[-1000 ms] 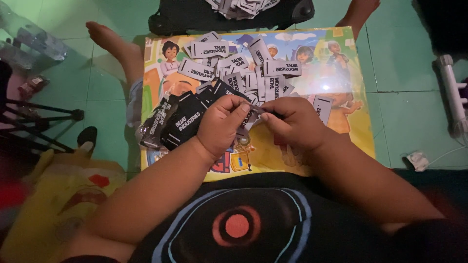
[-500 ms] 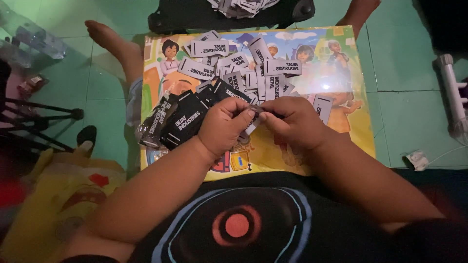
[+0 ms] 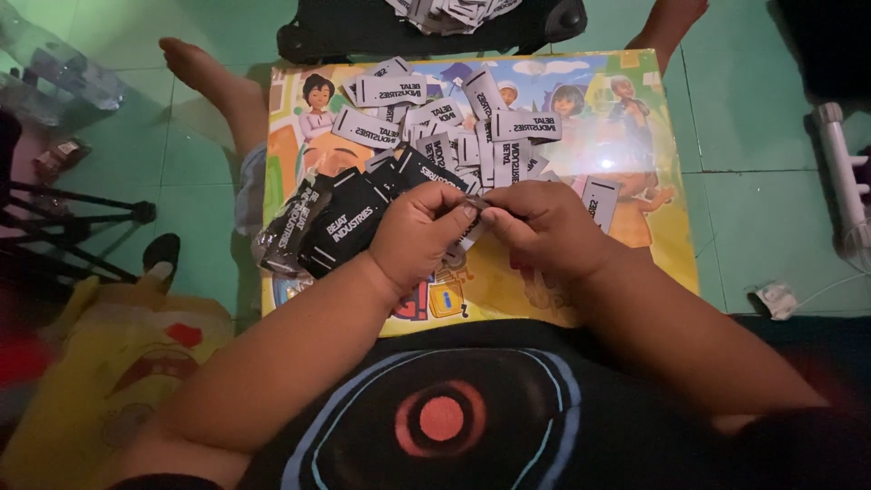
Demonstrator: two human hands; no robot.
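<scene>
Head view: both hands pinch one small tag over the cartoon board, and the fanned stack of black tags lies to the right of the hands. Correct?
Not quite. In the head view the black tags lie beside the left hand, not to the right of the right hand. Both hands do pinch a small tag over the cartoon board.

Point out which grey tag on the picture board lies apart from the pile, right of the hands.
The grey rectangular tag just beyond the right hand lies alone on the colourful cartoon board; the others overlap in the grey tag pile.

A colourful cartoon-printed board [image 3: 635, 136] rests on the green tiled floor [image 3: 771, 209], grey tags [image 3: 445, 127] heaped toward its far edge, black tags [image 3: 340, 222] fanned across its left edge.
</scene>
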